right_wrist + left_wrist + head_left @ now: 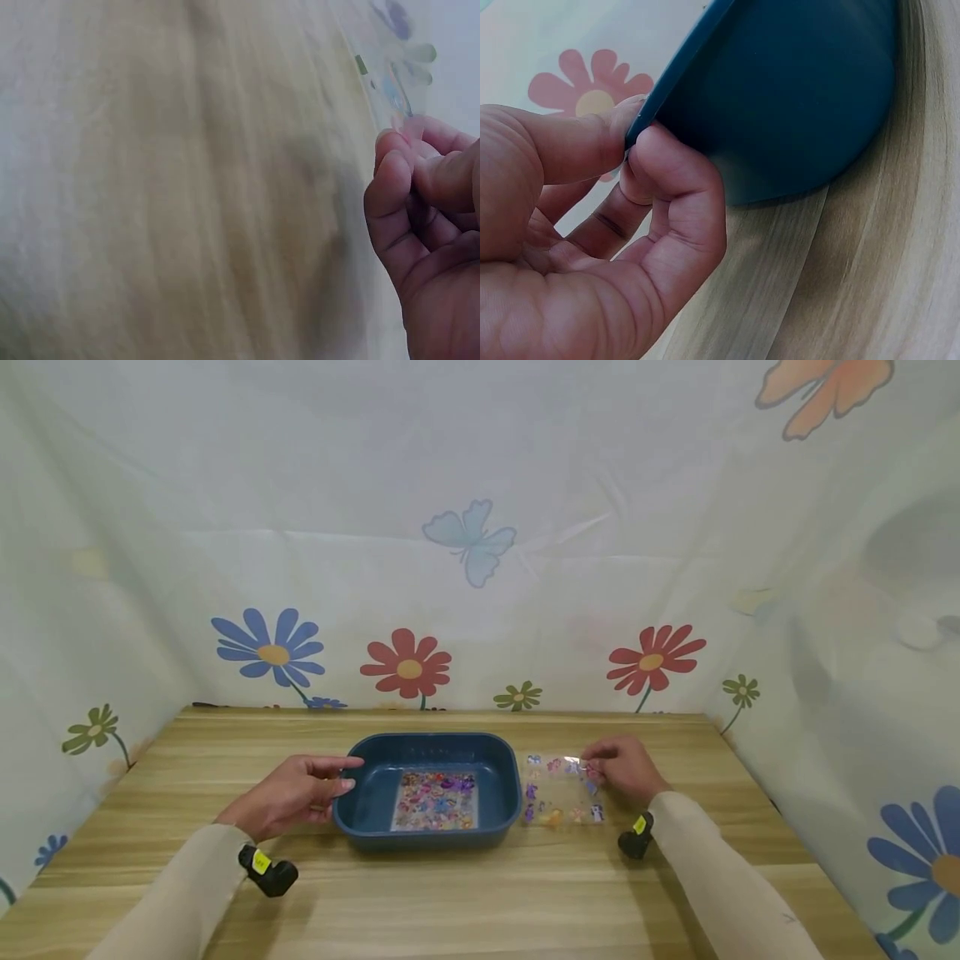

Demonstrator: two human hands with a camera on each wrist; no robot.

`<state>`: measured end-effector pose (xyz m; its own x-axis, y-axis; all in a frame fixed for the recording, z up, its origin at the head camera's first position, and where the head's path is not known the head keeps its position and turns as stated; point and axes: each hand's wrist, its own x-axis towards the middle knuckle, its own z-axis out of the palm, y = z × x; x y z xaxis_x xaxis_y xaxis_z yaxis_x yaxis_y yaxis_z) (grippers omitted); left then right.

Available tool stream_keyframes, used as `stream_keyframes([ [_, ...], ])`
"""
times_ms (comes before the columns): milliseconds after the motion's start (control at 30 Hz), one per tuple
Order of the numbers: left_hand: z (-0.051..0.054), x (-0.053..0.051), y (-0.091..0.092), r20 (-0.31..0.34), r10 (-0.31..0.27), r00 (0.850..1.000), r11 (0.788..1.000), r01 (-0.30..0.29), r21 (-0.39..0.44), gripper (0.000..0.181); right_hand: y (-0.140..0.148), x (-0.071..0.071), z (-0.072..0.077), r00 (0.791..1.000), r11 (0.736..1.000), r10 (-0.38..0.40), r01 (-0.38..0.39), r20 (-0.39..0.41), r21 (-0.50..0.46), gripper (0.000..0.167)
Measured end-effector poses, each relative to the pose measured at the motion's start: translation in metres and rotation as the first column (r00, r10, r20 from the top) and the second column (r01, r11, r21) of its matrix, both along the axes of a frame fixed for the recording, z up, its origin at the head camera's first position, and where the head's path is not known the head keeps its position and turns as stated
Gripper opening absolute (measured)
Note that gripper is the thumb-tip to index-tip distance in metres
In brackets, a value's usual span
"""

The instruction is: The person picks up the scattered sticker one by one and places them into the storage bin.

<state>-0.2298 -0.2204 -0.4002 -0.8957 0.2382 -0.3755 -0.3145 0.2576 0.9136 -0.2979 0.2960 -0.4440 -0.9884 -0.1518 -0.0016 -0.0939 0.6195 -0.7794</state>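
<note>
A dark blue rectangular tub (427, 841) stands on the wooden table. My left hand (288, 795) pinches its left rim between thumb and bent fingers, as the left wrist view shows at the tub's edge (802, 90). Flat on the tub's floor lies a sheet packed with small colourful stickers (438, 802). Right of the tub is a clear sticker sheet (557, 792) with scattered cartoon figures. Its upper right part is pinched by my right hand (628, 768). In the right wrist view, the thumb and fingertips meet on the see-through sheet (394, 75).
The wooden table (480, 902) reaches back to a white cloth (465, 443) printed with flowers and butterflies, which also hangs on both sides. Each wrist carries a small black camera with a yellow label, such as the left wrist camera (273, 875).
</note>
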Motion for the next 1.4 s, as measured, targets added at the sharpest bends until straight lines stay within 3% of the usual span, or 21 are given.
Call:
stream_keyframes([
  [400,-0.001,0.000,0.001,-0.001,0.009,1.000,1.000,-0.009,-0.006,0.061,0.001,0.000,0.019,0.998,0.999,-0.013,0.016,0.068,-0.040,0.020],
  [867,-0.001,-0.001,0.001,0.001,0.014,1.000,1.000,-0.014,0.000,0.060,-0.008,0.002,0.039,0.998,0.998,0.048,-0.046,0.039,-0.047,0.020],
  [1100,0.000,0.000,0.002,0.007,0.024,1.000,1.000,-0.024,0.006,0.061,-0.015,0.003,0.050,0.997,0.994,0.054,-0.048,0.062,-0.100,0.021],
  [1400,0.000,0.001,0.002,0.000,0.017,1.000,1.000,-0.017,0.006,0.061,-0.021,0.002,0.058,0.991,0.982,0.123,-0.115,0.050,-0.147,0.020],
])
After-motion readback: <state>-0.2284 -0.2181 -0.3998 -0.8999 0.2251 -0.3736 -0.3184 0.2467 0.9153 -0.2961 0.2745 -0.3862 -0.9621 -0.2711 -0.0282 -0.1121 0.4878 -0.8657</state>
